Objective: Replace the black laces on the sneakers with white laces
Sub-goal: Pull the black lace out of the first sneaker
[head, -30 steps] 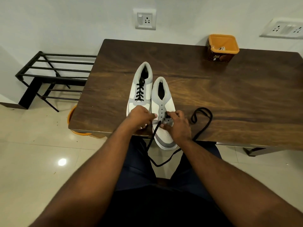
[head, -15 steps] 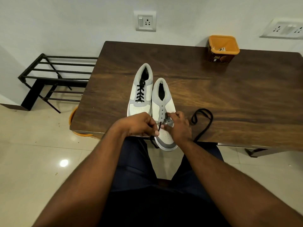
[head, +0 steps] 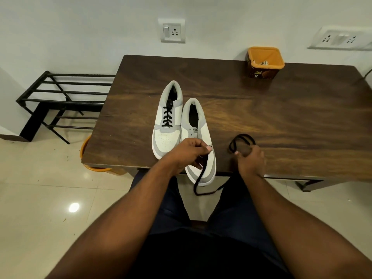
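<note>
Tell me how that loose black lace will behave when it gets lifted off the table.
The black lace is probably very floppy: it sags off the table edge in a slack curve below the left hand and coils near the right hand. It looks thin, so likely light. The dangling part may swing or snag on the unlaced sneaker.
</note>
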Tool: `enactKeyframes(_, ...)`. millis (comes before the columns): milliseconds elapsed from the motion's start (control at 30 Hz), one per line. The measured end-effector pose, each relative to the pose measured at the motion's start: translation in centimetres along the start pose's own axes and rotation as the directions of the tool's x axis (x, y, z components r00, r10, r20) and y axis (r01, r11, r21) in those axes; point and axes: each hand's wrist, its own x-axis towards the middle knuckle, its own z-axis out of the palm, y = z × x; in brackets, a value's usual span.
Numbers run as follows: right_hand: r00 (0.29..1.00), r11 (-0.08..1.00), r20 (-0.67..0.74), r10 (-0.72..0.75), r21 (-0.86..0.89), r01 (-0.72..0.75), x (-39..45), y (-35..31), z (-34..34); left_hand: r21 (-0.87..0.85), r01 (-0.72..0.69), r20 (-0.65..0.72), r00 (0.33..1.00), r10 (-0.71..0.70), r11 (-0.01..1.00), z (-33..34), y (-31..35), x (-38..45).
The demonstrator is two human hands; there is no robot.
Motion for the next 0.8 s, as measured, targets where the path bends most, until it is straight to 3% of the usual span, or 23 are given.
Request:
enactKeyframes(67, 0.995, 0.991, 0.089, 0.046, -0.132, -0.034, 1.0, 0.7, -0.3, -0.129, 0.019, -0.027, 0.999, -0.022, 0.991, 1.3, 0.1, 0.4)
enactKeyframes(200, 0.978, 0.968, 0.207, -0.041, -0.235, 0.090, 1.6, -0.1, -0.1, -0.319, 0.035, -0.098, 0.993, -0.069, 0.947, 3.0, 0.8, 1.2)
enactKeyframes(233, 0.971, 0.982, 0.220, -0.089, -0.141, 0.122, 1.5, -0.5, -0.2, -0.349, 0.027, -0.114, 0.991, -0.071, 0.937, 3.1, 1.1, 1.3)
enactKeyframes(300, 0.959, 0.946, 0.218, -0.183, 0.303, 0.111, 0.4, -1.5, -0.8, -0.376, 0.010, -0.128, 0.990, -0.063, 0.926, 3.2, 1.7, 1.4)
enactKeyframes(333, 0.950, 0.841, 0.227, -0.214, 0.538, 0.061, -0.5, -2.3, -1.6, -0.369, -0.001, -0.135, 0.990, -0.052, 0.929, 3.1, 2.0, 1.5)
enactKeyframes(400, 0.911, 0.605, 0.281, -0.303, 0.795, -0.044, -2.2, -4.0, -3.2, -0.321, -0.038, -0.172, 0.985, -0.018, 0.946, 2.8, 2.7, 1.5)
enactKeyframes(467, 0.862, 0.470, 0.343, -0.374, 0.871, -0.143, -3.2, -5.4, -4.3, -0.253, -0.071, -0.226, 0.974, 0.013, 0.965, 2.6, 3.4, 1.4)
enactKeyframes(567, 0.811, 0.374, 0.415, -0.412, 0.889, -0.265, -4.2, -6.9, -5.3, -0.248, -0.103, -0.266, 0.963, 0.035, 0.963, 2.6, 4.6, 0.9)
enactKeyframes(700, 0.754, 0.407, 0.490, -0.438, 0.856, -0.320, -5.1, -9.2, -6.6, -0.250, -0.012, -0.254, 0.966, -0.054, 0.968, 1.3, 5.6, 0.6)
enactKeyframes(800, 0.742, 0.439, 0.474, -0.473, 0.858, -0.269, -5.4, -11.6, -7.8, -0.403, 0.034, -0.140, 0.985, -0.099, 0.914, 0.2, 6.8, 0.1)
